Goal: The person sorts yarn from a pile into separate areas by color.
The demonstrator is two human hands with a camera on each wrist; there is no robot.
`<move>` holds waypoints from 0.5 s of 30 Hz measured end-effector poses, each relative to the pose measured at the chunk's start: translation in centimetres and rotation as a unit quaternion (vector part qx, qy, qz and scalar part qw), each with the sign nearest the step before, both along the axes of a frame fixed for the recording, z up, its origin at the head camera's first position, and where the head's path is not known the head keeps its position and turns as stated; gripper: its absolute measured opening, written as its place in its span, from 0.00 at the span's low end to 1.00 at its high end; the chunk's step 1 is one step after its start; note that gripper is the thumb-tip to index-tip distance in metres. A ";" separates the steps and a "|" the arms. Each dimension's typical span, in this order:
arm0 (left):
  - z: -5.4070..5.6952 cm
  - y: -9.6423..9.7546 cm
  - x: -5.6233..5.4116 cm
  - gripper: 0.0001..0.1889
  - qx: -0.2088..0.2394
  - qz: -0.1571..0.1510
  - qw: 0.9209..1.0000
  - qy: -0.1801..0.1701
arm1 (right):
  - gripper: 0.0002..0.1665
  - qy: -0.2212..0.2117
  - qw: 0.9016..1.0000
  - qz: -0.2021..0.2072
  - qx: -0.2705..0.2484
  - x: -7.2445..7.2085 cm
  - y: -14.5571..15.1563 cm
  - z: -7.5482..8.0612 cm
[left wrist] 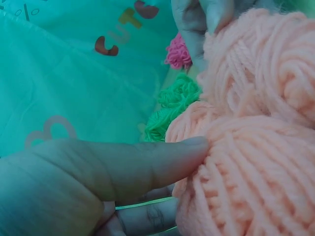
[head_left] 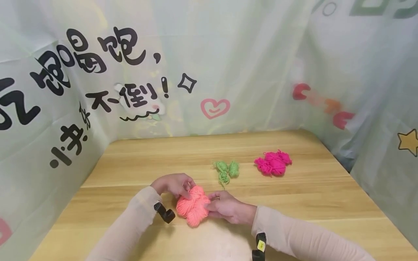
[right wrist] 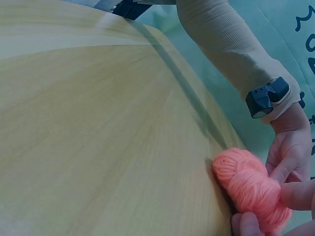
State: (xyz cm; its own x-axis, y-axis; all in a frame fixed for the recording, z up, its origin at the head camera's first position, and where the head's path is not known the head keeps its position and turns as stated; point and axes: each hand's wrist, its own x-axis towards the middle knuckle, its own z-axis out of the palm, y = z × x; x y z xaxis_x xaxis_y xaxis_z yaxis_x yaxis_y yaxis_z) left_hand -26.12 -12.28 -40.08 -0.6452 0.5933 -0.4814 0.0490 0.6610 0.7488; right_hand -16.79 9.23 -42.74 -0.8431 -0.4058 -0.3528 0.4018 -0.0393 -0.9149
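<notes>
A cluster of coral yarn balls (head_left: 195,208) lies on the wooden table, pressed together in front of me. At its left side my left hand (head_left: 174,184) holds it, the thumb on the yarn and the fingers behind. My right hand (head_left: 228,208) pinches the cluster from the right. Close up in the left wrist view, the left thumb (left wrist: 147,160) lies against the coral strands (left wrist: 246,167). Thumb and fingertips of the right hand grip the near yarn (right wrist: 258,194) in the right wrist view. The fingers behind the yarn are partly hidden.
Small green yarn balls (head_left: 223,170) lie just beyond my right hand, with a loose strand trailing from them. Farther right sits a bunch of magenta yarn balls (head_left: 275,163). Printed cloth (head_left: 248,72) hangs around the back and sides of the table (head_left: 310,203).
</notes>
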 end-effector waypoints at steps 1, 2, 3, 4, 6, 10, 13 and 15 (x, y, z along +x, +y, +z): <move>0.0 0.0 0.1 0.16 0.002 0.000 1.000 0.001 | 0.25 0.000 1.000 -0.002 0.001 0.0 0.0 0.1; 0.0 0.0 0.1 0.15 0.004 0.000 1.000 0.001 | 0.25 0.002 1.000 -0.003 0.000 0.0 -0.1 0.1; 0.0 0.0 0.1 0.15 0.005 -0.003 1.000 0.001 | 0.25 0.004 1.000 -0.005 -0.001 0.0 -0.1 0.2; 0.1 0.0 0.1 0.15 0.005 -0.005 1.000 0.001 | 0.25 0.005 1.000 -0.007 -0.002 0.0 -0.1 0.3; 0.0 0.0 0.1 0.15 0.003 -0.006 1.000 -0.001 | 0.25 0.004 1.000 -0.009 -0.005 0.0 -0.1 0.3; -0.1 0.0 0.1 0.14 -0.004 -0.008 1.000 -0.001 | 0.26 0.001 1.000 -0.004 -0.008 0.1 0.0 0.2; -0.2 -0.1 0.2 0.14 -0.005 -0.008 1.000 0.010 | 0.26 0.000 1.000 0.001 -0.010 -0.1 0.2 0.0; -0.2 -0.1 0.2 0.14 -0.004 -0.006 1.000 0.017 | 0.26 -0.001 1.000 0.004 -0.010 -0.2 0.3 0.0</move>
State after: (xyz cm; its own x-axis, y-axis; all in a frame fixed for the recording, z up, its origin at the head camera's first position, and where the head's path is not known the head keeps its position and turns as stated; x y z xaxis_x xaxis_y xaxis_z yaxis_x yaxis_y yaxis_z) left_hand -25.93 -12.41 -40.30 -0.6546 0.5970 -0.4638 0.0825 0.6662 0.7412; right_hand -16.99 9.55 -42.78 -0.8392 -0.4189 -0.3469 0.4044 -0.0541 -0.9130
